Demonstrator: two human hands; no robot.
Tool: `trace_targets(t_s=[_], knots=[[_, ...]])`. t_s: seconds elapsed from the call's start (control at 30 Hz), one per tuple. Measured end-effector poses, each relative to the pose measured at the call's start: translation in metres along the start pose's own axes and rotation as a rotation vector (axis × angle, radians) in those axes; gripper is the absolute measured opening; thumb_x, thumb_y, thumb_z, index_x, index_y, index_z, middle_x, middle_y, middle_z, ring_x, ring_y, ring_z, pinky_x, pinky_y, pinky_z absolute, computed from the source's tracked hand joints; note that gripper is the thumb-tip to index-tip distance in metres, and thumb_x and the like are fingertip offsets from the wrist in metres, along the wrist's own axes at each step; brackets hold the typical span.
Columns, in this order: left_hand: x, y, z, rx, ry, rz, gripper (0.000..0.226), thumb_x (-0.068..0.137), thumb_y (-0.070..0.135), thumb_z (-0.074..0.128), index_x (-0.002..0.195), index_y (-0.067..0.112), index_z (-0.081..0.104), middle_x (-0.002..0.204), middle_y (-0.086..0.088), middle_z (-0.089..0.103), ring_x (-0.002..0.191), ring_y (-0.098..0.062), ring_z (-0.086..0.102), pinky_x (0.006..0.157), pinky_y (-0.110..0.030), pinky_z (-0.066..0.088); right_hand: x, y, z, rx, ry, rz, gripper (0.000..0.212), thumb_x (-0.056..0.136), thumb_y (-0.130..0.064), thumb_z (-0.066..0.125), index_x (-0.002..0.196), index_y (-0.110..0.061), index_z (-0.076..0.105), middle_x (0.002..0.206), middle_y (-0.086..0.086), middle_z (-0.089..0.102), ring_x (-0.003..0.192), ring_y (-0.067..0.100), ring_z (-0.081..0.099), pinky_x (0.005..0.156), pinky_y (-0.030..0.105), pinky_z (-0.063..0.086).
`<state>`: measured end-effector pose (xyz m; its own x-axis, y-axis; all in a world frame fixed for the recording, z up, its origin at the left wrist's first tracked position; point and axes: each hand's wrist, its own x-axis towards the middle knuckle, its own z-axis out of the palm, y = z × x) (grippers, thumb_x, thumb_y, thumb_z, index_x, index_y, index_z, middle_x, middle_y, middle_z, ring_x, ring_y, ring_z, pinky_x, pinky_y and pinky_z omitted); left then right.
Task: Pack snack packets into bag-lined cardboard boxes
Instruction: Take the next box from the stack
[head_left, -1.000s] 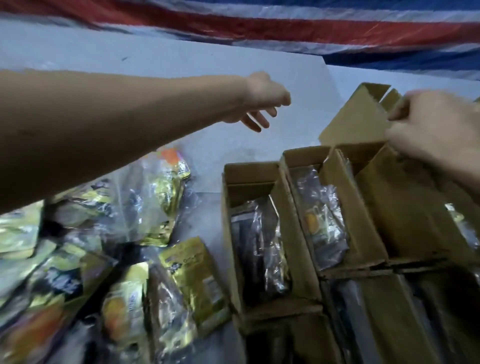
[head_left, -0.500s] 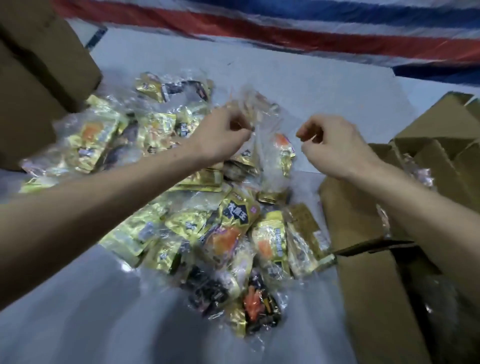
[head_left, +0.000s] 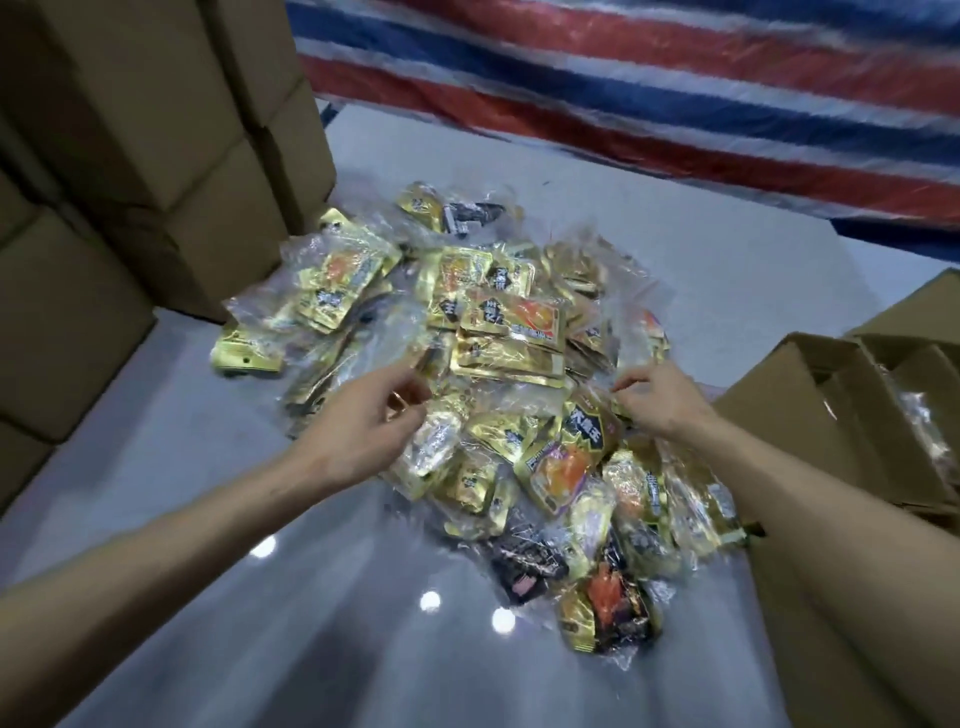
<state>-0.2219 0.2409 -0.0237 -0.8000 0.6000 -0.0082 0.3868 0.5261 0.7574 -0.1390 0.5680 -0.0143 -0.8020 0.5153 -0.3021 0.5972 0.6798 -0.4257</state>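
Note:
A heap of gold snack packets (head_left: 519, 431), many bundled in clear plastic bags, lies on the grey table (head_left: 234, 597). My left hand (head_left: 371, 421) is at the heap's left side, thumb and fingers pinching clear plastic. At the right side my right hand (head_left: 660, 397) curls its fingers on the plastic of the same clear bag of packets (head_left: 509, 338), which lies between the two hands. Open cardboard boxes (head_left: 810, 415) stand at the right edge, and clear lining shows inside one of them.
Closed cardboard cartons (head_left: 130, 171) are stacked high at the left, close to the heap. A red, white and blue striped tarp (head_left: 675, 104) hangs behind the table. A tall box wall (head_left: 831, 623) stands under my right forearm.
My view swung left from the open boxes to the heap. Both hands came together over the packets, then lowered and spread apart on the clear bag.

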Motion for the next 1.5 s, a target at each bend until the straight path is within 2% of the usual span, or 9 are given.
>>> trace_targets(t_s=[0.27,0.4,0.57,0.8,0.93,1.07,1.17,1.3,1.5], knots=[[-0.045,-0.029,-0.033,0.186,0.026,-0.162,0.010,0.093,0.018,0.060,0.103,0.021,0.062,0.105,0.003,0.063,0.096,-0.017,0.058,0.086,-0.035,0.048,-0.011,0.001,0.019,-0.024,0.031,-0.012,0.019,0.096,-0.003,0.052,0.083,-0.003,0.065,0.083,0.017,0.067,0.064,0.024,0.061,0.057,0.035,0.054],[-0.061,-0.033,-0.073,0.474,0.158,-0.196,0.028,0.093,0.027,0.057,0.120,0.020,0.061,0.121,0.001,0.060,0.113,-0.021,0.055,0.094,-0.036,0.043,-0.033,0.001,0.012,-0.046,0.063,-0.108,0.021,0.090,-0.007,0.062,0.077,-0.019,0.074,0.087,0.004,0.072,0.073,0.023,0.068,0.070,0.040,0.058],[-0.079,-0.050,-0.142,0.886,0.394,-0.273,0.039,0.091,0.026,0.055,0.130,0.019,0.055,0.136,-0.002,0.051,0.128,-0.025,0.044,0.103,-0.037,0.031,-0.062,0.000,0.013,0.022,0.078,-0.167,0.019,0.090,-0.008,0.064,0.081,-0.023,0.071,0.079,0.001,0.073,0.049,0.021,0.063,0.055,0.033,0.053],[-0.115,-0.025,-0.253,1.165,0.749,-0.331,0.065,0.074,0.013,0.072,0.134,0.003,0.049,0.141,-0.025,0.042,0.128,-0.041,0.039,0.106,-0.053,0.028,-0.112,-0.011,0.008,0.099,0.070,-0.267,0.018,0.087,-0.006,0.070,0.083,-0.023,0.071,0.093,-0.001,0.068,0.085,0.016,0.064,0.084,0.044,0.054],[-0.151,-0.014,-0.302,1.151,0.838,-0.652,0.068,0.075,0.018,0.075,0.131,-0.008,0.047,0.130,-0.032,0.049,0.121,-0.045,0.045,0.107,-0.055,0.029,-0.134,-0.017,0.002,0.153,0.087,-0.338,0.022,0.083,-0.006,0.077,0.075,-0.027,0.073,0.085,-0.015,0.064,0.084,0.007,0.063,0.079,0.038,0.045],[-0.188,-0.027,-0.335,1.013,0.696,-0.970,0.058,0.086,0.042,0.072,0.125,0.004,0.056,0.130,-0.024,0.059,0.126,-0.042,0.050,0.111,-0.050,0.028,-0.149,-0.017,0.002,0.204,0.043,-0.362,0.033,0.082,0.001,0.076,0.069,-0.029,0.074,0.081,-0.004,0.073,0.081,0.007,0.068,0.079,0.033,0.049],[-0.207,-0.026,-0.343,0.832,0.690,-0.958,0.033,0.088,0.039,0.071,0.099,0.011,0.058,0.118,-0.023,0.064,0.115,-0.042,0.058,0.105,-0.049,0.035,-0.161,-0.020,-0.001,0.217,0.023,-0.373,0.030,0.084,0.000,0.074,0.073,-0.028,0.076,0.083,-0.004,0.075,0.080,0.007,0.070,0.085,0.039,0.051],[-0.218,-0.001,-0.339,0.709,0.743,-0.884,0.031,0.083,0.031,0.075,0.101,0.009,0.061,0.110,-0.024,0.065,0.105,-0.042,0.062,0.088,-0.045,0.045,-0.179,-0.027,-0.003,0.208,-0.004,-0.397,0.021,0.088,-0.006,0.072,0.083,-0.026,0.076,0.092,-0.006,0.074,0.091,0.013,0.068,0.090,0.046,0.051],[-0.236,0.058,-0.331,0.758,0.838,-0.662,0.022,0.081,0.019,0.070,0.101,0.012,0.070,0.089,-0.021,0.065,0.089,-0.042,0.064,0.079,-0.046,0.049,-0.206,-0.045,-0.012,0.177,-0.027,-0.453,0.020,0.094,-0.011,0.065,0.089,-0.030,0.069,0.093,-0.013,0.070,0.089,0.005,0.064,0.070,0.023,0.045]])
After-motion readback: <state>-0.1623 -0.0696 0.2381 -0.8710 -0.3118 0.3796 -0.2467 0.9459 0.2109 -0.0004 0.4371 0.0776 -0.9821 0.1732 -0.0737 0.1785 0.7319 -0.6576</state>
